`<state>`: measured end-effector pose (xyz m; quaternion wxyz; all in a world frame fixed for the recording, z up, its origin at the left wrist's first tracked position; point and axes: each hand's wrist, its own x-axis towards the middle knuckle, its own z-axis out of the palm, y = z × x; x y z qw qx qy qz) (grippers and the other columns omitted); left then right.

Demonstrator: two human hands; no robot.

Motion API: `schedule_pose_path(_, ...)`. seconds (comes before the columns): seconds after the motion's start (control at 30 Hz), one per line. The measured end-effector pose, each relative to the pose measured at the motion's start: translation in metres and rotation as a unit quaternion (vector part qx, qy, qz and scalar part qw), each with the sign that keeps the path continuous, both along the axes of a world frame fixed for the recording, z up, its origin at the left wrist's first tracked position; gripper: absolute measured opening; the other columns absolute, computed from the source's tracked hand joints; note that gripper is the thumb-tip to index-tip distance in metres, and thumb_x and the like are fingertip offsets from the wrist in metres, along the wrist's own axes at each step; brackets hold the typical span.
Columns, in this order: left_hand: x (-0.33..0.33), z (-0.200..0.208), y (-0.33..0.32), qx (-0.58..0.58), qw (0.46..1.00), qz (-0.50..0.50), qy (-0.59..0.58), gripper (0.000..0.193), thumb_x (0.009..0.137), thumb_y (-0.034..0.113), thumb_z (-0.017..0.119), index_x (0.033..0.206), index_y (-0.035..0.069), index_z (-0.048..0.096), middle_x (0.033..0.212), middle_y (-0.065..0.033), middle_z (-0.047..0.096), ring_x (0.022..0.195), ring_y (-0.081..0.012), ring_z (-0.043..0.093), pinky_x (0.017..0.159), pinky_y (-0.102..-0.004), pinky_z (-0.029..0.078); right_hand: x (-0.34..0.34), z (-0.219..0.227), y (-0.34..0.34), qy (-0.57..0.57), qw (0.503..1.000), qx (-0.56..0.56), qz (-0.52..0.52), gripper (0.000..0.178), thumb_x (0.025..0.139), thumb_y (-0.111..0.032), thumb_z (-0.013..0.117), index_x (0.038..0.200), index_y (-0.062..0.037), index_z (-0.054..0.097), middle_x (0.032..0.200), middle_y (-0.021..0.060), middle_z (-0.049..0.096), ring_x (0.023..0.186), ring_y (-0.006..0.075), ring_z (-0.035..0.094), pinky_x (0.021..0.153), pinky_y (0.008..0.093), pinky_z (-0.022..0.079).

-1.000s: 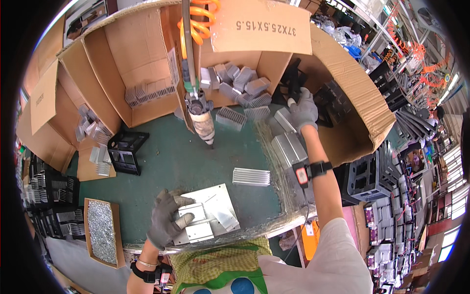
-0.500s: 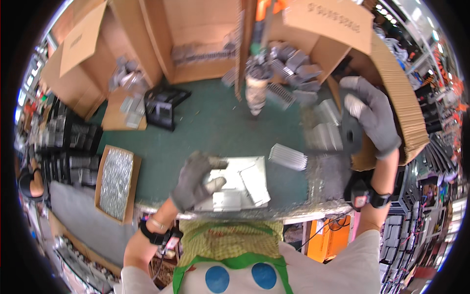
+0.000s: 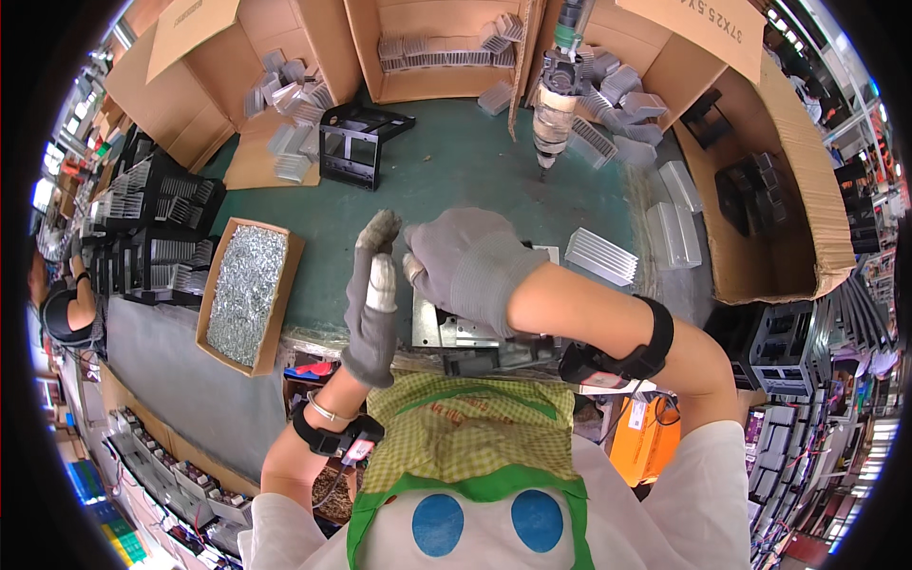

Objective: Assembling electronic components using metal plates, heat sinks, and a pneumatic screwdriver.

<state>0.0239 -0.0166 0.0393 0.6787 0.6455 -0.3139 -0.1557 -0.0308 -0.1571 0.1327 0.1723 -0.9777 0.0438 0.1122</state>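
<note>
My left hand (image 3: 372, 302), in a grey glove with pale fingertips, is raised over the bench's front edge. Its fingers stretch upward, with nothing visible in them. Opposite it, my gloved right hand (image 3: 470, 266) reaches across the silver metal plate (image 3: 427, 326). The right fingers curl toward my left hand; whatever they hold, if anything, is hidden. Under my right forearm a black frame-like part (image 3: 499, 360), somewhat blurred, lies along the plate's near side. A finned silver heat sink (image 3: 601, 256) rests on the green bench to the right of the plate.
A hanging power screwdriver (image 3: 554, 119) points down above the bench. Left stands a carton of small metal pieces (image 3: 245, 294); behind is a black bracket (image 3: 351, 147). Cartons of heat sinks (image 3: 446, 55) line the back. A large carton (image 3: 788, 214) with black parts stands right.
My right hand has moved left from the right-hand carton to above the plate. My left hand has lifted off the plate. The black part now lies at the plate's near side. The view has shifted.
</note>
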Motion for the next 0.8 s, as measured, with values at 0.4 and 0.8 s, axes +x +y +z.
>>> schedule_pose_path(0.4,-0.035,0.000,-0.016,-0.014,0.999,-0.049,0.003,0.066,0.096,0.031,0.048,0.142,-0.011,0.028,0.141,-0.0256,0.041,0.131,-0.0312,0.041,0.110,-0.0384,0.029,-0.150,-0.056,-0.040,-0.178,0.951,0.045,-0.249,0.057,0.088,-0.035,0.065,0.130,-0.0038,0.043,0.060,0.0079,0.057,0.054,0.0299,0.060,0.051,0.0406,0.045)
schedule_pose_path(0.8,-0.021,0.008,-0.025,-0.024,0.999,-0.020,0.042,0.059,0.100,0.027,0.044,0.144,-0.009,0.027,0.145,-0.0241,0.037,0.137,-0.0309,0.034,0.113,-0.0387,0.026,-0.122,-0.051,-0.012,-0.227,0.928,0.093,-0.281,0.058,0.080,-0.015,0.067,0.133,-0.0078,0.044,0.055,0.0053,0.054,0.050,0.0275,0.058,0.049,0.0385,0.047)
